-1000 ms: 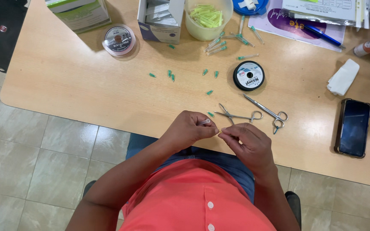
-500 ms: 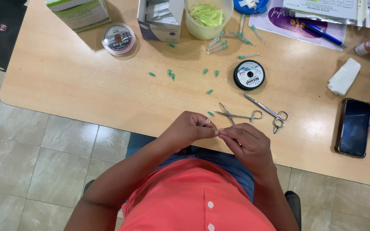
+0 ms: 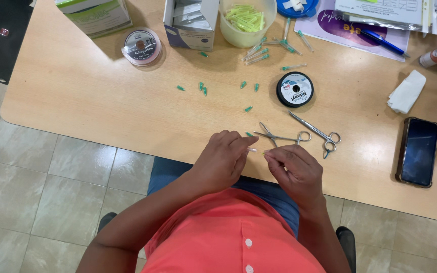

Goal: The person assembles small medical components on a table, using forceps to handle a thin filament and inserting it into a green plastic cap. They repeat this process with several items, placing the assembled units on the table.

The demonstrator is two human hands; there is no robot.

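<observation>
My left hand (image 3: 222, 159) and my right hand (image 3: 295, 170) meet at the near edge of the wooden table (image 3: 102, 106). Between their pinched fingertips is a small pale tube-like piece (image 3: 253, 150), held at both ends; what else is attached to it is too small to tell. Just beyond the hands lie two pairs of metal scissor-handled clamps (image 3: 299, 135). Small green caps (image 3: 203, 89) are scattered further out, near a black spool of thread (image 3: 294, 89).
At the far edge stand a clear spool (image 3: 141, 47), an open white box (image 3: 189, 20), a tub of yellow-green pieces (image 3: 246, 19) and capped needles (image 3: 269, 48). A dark phone (image 3: 419, 150), folded tissue (image 3: 406, 91), blue pen (image 3: 383, 42) and papers lie to the right.
Both hands stay together at the table edge; the fingers have shifted only slightly on the small piece. Nothing on the table has moved.
</observation>
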